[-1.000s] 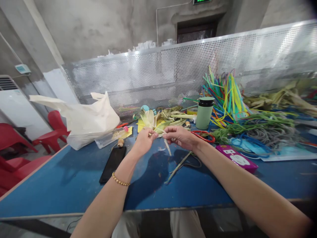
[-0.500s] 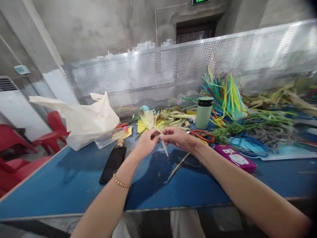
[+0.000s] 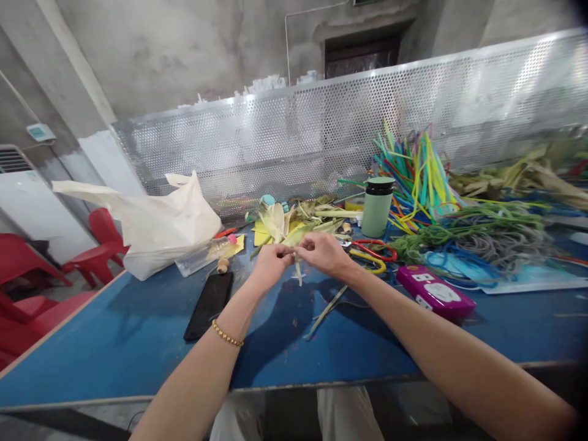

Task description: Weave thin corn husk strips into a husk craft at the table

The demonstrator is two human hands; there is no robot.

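Note:
My left hand [image 3: 272, 264] and my right hand [image 3: 324, 251] meet fingertip to fingertip above the table. Both are closed in a pinch on a pale strip of corn husk [image 3: 298, 271], whose end hangs below the fingers. The part inside the grip is hidden by my fingers. Right behind the hands lie more corn husks [image 3: 275, 222], pale and greenish, on yellow paper. A narrow dry husk strip [image 3: 326, 313] rests on the blue table [image 3: 151, 343] below my right wrist.
Left of the hands are a black phone [image 3: 210, 305] and a white plastic bag [image 3: 169, 223]. To the right stand a green tumbler [image 3: 377, 208], red-handled scissors [image 3: 374, 250], a purple box [image 3: 435, 292], coloured pipe cleaners [image 3: 420, 177] and tangled cords [image 3: 482, 233]. A perforated metal panel [image 3: 257, 141] runs behind.
My right hand has shifted slightly left, with its fingers more curled. The husk strip's hanging end is shorter and has swung left, more upright. The view has tilted down slightly.

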